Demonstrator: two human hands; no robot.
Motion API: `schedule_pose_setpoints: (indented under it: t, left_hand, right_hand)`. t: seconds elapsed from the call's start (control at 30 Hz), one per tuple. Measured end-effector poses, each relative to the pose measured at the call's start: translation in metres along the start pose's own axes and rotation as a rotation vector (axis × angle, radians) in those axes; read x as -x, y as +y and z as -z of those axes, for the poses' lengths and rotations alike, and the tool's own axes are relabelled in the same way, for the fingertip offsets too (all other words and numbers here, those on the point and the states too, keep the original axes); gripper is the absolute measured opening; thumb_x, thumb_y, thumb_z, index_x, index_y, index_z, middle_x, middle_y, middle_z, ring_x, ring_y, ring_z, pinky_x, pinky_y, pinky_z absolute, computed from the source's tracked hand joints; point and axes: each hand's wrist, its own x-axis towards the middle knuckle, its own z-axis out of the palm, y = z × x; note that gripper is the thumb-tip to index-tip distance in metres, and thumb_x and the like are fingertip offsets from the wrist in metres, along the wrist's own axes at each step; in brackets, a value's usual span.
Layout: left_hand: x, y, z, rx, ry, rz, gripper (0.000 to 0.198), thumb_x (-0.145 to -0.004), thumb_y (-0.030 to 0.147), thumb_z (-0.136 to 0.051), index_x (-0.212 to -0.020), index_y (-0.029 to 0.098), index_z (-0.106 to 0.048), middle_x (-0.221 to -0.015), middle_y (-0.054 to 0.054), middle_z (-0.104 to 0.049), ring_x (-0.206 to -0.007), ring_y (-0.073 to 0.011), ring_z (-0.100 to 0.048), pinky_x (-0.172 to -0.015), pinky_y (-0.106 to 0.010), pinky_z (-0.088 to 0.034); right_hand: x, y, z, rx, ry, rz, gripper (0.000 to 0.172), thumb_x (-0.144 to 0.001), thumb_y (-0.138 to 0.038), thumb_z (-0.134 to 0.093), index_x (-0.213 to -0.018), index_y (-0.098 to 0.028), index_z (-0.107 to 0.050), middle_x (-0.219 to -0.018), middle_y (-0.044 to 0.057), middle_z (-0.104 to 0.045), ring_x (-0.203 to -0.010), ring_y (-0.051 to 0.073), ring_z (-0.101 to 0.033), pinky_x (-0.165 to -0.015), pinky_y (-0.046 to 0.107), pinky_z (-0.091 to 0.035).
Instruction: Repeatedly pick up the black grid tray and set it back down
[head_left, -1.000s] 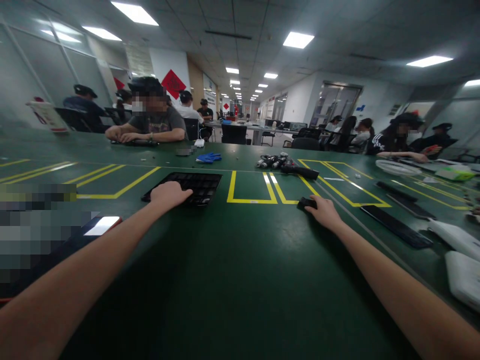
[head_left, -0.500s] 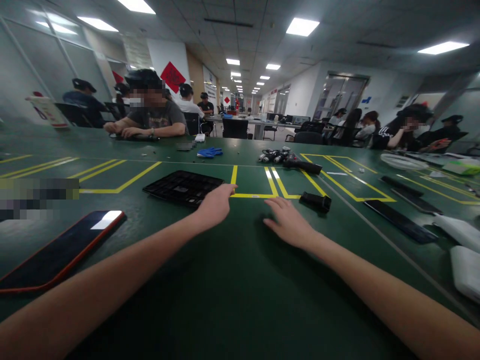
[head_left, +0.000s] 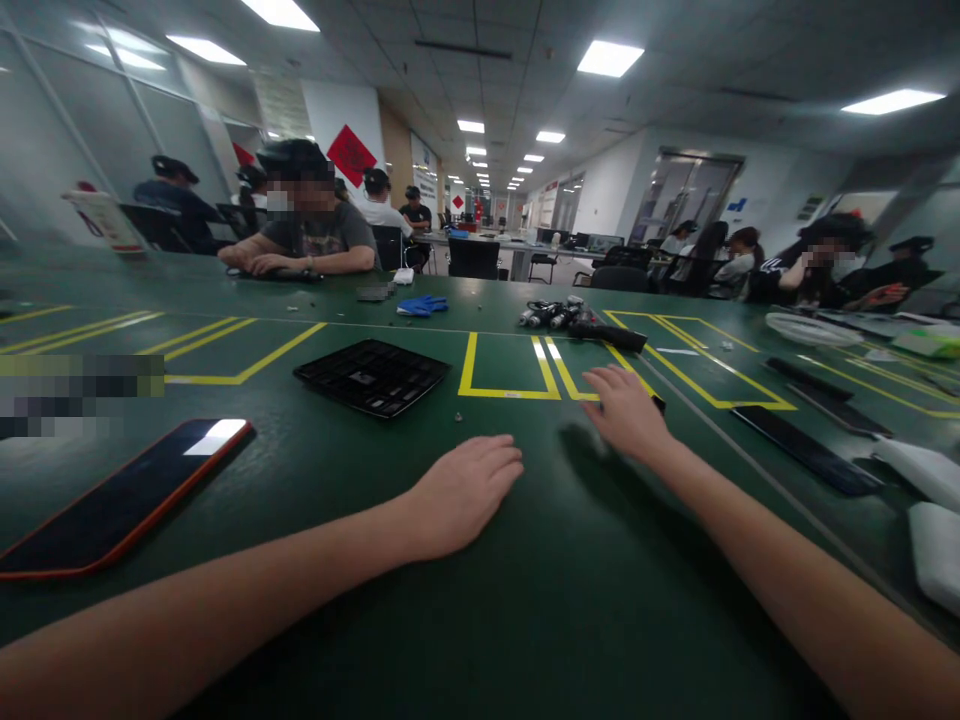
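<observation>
Palm down over the green table, my left hand point(head_left: 465, 495) has its fingers stretched out and holds nothing. Ahead of it to the left lies a flat black ribbed plastic panel point(head_left: 371, 378), apart from the fingers. A tiny loose bit point(head_left: 458, 416) sits on the table between them. My right hand point(head_left: 626, 415) is open above the yellow tape marks, its fingers pointing left. Behind that hand a small black object point(head_left: 658, 404) is mostly hidden; whether the fingers touch it I cannot tell.
An orange-edged phone point(head_left: 124, 505) lies at left. Farther back are blue gloves point(head_left: 422, 306), a bundle of cables point(head_left: 551, 312) and a black cylinder point(head_left: 613, 336). Long black pieces point(head_left: 806, 448) and white packets point(head_left: 934, 545) lie right. A co-worker point(head_left: 311, 230) sits across the table.
My left hand has drawn back toward me and right, away from the black panel. My right hand has moved right and slightly forward, now covering most of the small black object.
</observation>
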Motion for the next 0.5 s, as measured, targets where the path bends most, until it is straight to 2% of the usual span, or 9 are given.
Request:
schedule_pose_setpoints:
  t: [0.07,0.17,0.27,0.4,0.5]
  left_hand:
    - [0.012,0.02,0.007,0.029,-0.057,-0.089,0.029,-0.089,0.017,-0.04,-0.112,0.015,-0.057,-0.115,-0.009,-0.061,-0.109,-0.0193,-0.054,-0.093,-0.036,-0.043]
    - [0.017,0.024,0.011,-0.001,-0.118,-0.037,0.026,-0.089,0.019,-0.039,-0.107,0.016,-0.057,-0.099,-0.007,-0.063,-0.087,-0.0167,-0.057,-0.077,-0.031,-0.047]
    - [0.006,-0.001,0.009,-0.088,-0.104,0.207,0.027,-0.09,0.026,-0.039,-0.11,0.015,-0.054,-0.098,-0.008,-0.059,-0.081,-0.0169,-0.055,-0.067,-0.028,-0.046]
    - [-0.015,-0.045,0.001,-0.201,-0.11,0.55,0.04,-0.09,0.039,-0.039,-0.114,0.01,-0.051,-0.101,-0.014,-0.056,-0.081,-0.0209,-0.057,-0.061,-0.028,-0.046]
    - [-0.021,-0.062,-0.005,-0.175,-0.176,0.563,0.031,-0.091,0.033,-0.038,-0.1,0.009,-0.055,-0.091,-0.013,-0.059,-0.078,-0.0219,-0.059,-0.062,-0.03,-0.046]
  right_hand:
    - [0.001,0.027,-0.008,0.18,-0.026,-0.121,0.045,-0.085,-0.034,-0.044,-0.122,-0.01,-0.05,-0.126,0.019,-0.049,-0.123,0.039,-0.034,-0.1,0.061,-0.023]
    - [0.006,0.048,-0.02,0.17,-0.157,-0.254,0.044,-0.088,-0.036,-0.036,-0.119,-0.01,-0.051,-0.115,0.018,-0.057,-0.111,0.035,-0.045,-0.094,0.052,-0.035]
    - [0.01,0.051,-0.027,0.092,-0.192,-0.306,0.045,-0.089,-0.037,-0.032,-0.121,-0.011,-0.049,-0.117,0.017,-0.056,-0.109,0.033,-0.046,-0.088,0.042,-0.042]
    - [0.009,0.05,-0.028,0.084,-0.18,-0.314,0.044,-0.088,-0.038,-0.033,-0.121,-0.013,-0.049,-0.118,0.017,-0.055,-0.11,0.033,-0.044,-0.087,0.042,-0.042]
    - [0.008,0.051,-0.029,0.078,-0.175,-0.312,0.044,-0.088,-0.038,-0.033,-0.12,-0.013,-0.05,-0.118,0.017,-0.055,-0.11,0.032,-0.044,-0.087,0.042,-0.042]
